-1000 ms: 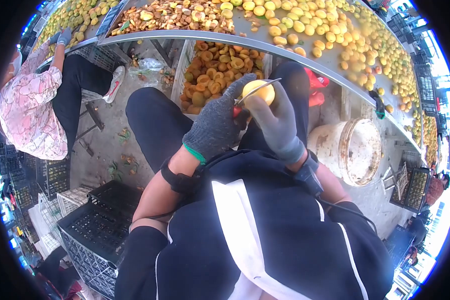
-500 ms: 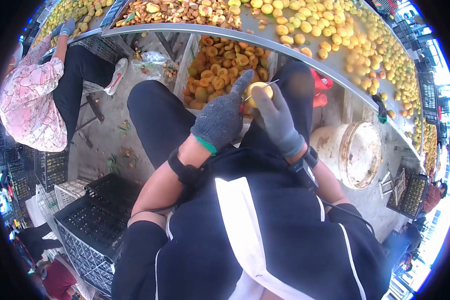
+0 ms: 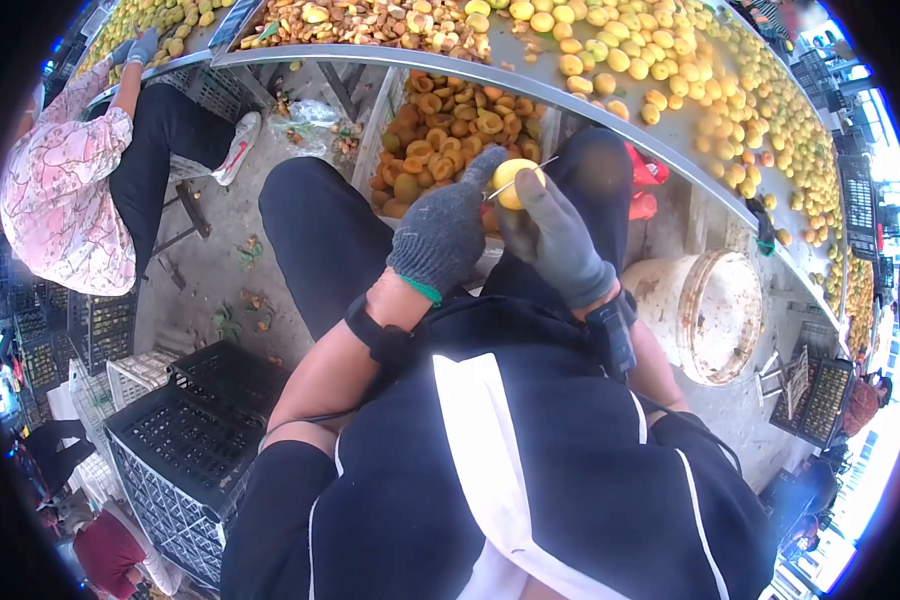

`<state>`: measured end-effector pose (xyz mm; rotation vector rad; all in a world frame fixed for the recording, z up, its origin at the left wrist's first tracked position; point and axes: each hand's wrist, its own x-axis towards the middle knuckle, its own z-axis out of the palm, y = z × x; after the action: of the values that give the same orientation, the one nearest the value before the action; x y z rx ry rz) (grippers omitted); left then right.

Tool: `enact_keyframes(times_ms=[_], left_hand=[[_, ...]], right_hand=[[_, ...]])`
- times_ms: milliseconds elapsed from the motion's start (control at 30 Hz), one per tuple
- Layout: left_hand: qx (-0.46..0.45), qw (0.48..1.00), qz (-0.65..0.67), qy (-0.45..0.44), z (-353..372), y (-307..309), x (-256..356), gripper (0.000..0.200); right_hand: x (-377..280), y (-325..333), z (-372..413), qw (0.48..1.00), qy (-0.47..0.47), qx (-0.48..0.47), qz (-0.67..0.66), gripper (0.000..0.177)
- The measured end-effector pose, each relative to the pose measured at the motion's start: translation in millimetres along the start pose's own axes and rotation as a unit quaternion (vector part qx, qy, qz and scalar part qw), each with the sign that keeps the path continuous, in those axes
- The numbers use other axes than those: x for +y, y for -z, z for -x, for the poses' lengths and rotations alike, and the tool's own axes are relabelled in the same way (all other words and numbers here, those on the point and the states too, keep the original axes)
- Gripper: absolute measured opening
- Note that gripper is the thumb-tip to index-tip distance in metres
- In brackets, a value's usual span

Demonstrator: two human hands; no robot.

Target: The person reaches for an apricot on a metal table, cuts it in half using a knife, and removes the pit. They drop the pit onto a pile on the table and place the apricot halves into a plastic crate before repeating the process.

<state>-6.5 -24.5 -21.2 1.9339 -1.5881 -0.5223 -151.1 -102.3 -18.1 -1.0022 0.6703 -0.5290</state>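
My left hand [image 3: 438, 236], in a dark grey knit glove with a green cuff, is closed round a small knife whose handle is mostly hidden. The knife's thin blade [image 3: 552, 160] lies across a yellow apricot [image 3: 511, 174]. My right hand [image 3: 555, 235], in a smoother grey glove, grips that apricot, thumb on its near side. Both hands are close together above my lap. Just beyond them, a crate [image 3: 372, 150] holds many halved orange apricots [image 3: 440, 130].
A metal-edged table [image 3: 610, 118] curves across the far side, bearing whole apricots [image 3: 640, 45] and a heap of scraps [image 3: 370, 25]. A stained white bucket [image 3: 705, 310] lies at right; a black crate [image 3: 185, 430] stands at left. A person in pink floral clothing [image 3: 65, 210] sits left.
My right thumb and fingers have shifted on the apricot, so more of its yellow skin shows. My left index finger is slightly lower and more bent. The view has shifted slightly.
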Motion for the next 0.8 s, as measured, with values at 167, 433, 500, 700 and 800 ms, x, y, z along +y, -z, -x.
enact_keyframes(times_ms=[167, 433, 500, 700, 800], left_hand=[[0.018, 0.998, -0.042, -0.036, 1, -1, -1, 0.062], [-0.040, 0.998, 0.035, -0.042, -1, 15, 17, 0.068], [-0.035, 0.996, 0.061, -0.047, -2, 2, 6, 0.067], [-0.021, 0.980, 0.156, -0.125, 6, -23, -24, 0.068], [-0.048, 0.986, 0.127, -0.095, 2, -33, -41, 0.069]], right_hand=[[-8, -12, -4, 0.988, -0.009, 0.092, 0.124, 0.027], [6, -12, 8, 0.994, 0.086, 0.072, -0.012, 0.023], [12, -11, 5, 0.994, 0.095, 0.061, -0.011, 0.023], [17, -2, 7, 0.997, 0.017, 0.043, 0.059, 0.025], [20, 5, -2, 0.997, -0.078, -0.001, 0.021, 0.025]])
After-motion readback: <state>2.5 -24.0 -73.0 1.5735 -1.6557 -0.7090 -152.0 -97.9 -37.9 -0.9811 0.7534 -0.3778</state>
